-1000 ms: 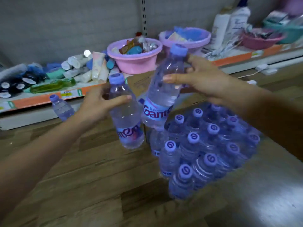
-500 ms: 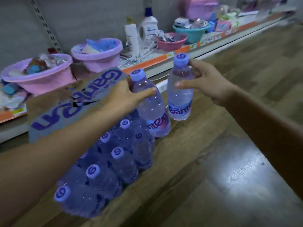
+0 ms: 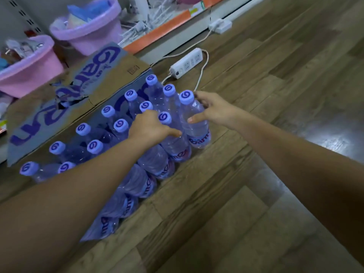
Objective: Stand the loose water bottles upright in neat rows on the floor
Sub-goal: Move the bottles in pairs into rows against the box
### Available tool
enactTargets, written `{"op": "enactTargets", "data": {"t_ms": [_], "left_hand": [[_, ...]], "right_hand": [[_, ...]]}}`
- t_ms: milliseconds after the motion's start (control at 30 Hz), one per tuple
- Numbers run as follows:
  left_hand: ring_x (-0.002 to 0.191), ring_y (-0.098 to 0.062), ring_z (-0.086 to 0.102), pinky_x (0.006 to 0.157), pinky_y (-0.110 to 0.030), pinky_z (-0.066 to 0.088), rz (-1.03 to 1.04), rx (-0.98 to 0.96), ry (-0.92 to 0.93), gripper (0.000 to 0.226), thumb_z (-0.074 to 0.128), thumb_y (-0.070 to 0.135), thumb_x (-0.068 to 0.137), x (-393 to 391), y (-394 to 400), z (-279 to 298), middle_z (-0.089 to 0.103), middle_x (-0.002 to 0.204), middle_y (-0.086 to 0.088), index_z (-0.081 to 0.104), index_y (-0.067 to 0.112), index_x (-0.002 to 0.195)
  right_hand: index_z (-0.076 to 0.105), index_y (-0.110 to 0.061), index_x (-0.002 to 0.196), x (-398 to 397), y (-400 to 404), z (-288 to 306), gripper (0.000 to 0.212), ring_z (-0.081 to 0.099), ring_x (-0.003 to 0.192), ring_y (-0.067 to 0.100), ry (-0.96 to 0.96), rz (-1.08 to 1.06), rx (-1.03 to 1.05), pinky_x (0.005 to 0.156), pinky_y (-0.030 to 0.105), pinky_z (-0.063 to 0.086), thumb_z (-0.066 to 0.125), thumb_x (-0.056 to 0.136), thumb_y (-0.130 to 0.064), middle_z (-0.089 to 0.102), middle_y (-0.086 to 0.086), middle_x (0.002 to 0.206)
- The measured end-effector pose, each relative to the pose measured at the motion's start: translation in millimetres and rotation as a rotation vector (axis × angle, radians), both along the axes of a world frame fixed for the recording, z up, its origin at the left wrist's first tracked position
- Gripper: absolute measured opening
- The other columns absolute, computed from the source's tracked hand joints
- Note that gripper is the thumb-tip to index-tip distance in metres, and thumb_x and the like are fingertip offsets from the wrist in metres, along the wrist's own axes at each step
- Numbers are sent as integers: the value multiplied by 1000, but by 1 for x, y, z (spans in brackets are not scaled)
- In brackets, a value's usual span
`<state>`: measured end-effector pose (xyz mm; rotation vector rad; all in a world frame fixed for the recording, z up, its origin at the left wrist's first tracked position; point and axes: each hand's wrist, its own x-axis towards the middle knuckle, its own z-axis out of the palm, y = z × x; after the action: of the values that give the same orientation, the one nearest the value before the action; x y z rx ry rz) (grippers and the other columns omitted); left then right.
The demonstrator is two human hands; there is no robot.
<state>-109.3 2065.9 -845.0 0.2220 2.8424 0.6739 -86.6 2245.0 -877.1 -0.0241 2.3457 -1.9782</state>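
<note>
Left hand [image 3: 149, 128] curled round a bottle [image 3: 175, 138] at the near row's end. Right hand [image 3: 211, 108] just beside it, fingers wrapped round the corner bottle [image 3: 195, 119]. Standing rows [image 3: 94, 146] under and left of the left forearm.

Bottles [image 3: 197, 123] clear, purple swirl caps; basins [image 3: 29, 75] pink, lilac

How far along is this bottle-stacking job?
Mostly done: upright water bottles stand in rows beside the cardboard box. In hand: the left hand and right hand each set a bottle at the rows' end. No loose bottles show on the floor.
</note>
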Motion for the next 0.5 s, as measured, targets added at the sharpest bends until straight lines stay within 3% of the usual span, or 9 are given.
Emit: {"op": "enactTargets", "data": {"t_ms": [133,267,400,500], "left_hand": [[47,-17,25,47,-27,18,-48,-124,11,67,82,38,62,-7,6,6,23,51,-1,20,16,52],[49,-16,27,46,-27,18,-174,-190,60,63,79,42,64,-4,4,2,26,55,-1,23,14,55],[50,-17,28,45,-29,16,-189,-182,138,62,77,41,66,1,0,-1,26,55,-1,23,15,54],[62,-23,37,45,-30,18,-182,-212,168,59,76,39,67,5,1,-1,29,57,-1,23,15,55]], "right_hand": [[51,-3,123,-11,-1,-10,60,56,104,19,-46,23,-22,94,38,48,70,68,12,61,17,119],[50,-5,123,-13,-3,-16,61,53,104,13,-81,54,-33,86,19,48,66,69,17,57,5,114],[51,-12,123,-15,-1,-12,64,56,99,11,-113,83,-2,92,29,47,66,68,16,59,1,112],[51,-17,125,-16,-1,-11,66,56,105,13,-136,81,37,94,31,46,66,68,14,60,-2,114]]}}
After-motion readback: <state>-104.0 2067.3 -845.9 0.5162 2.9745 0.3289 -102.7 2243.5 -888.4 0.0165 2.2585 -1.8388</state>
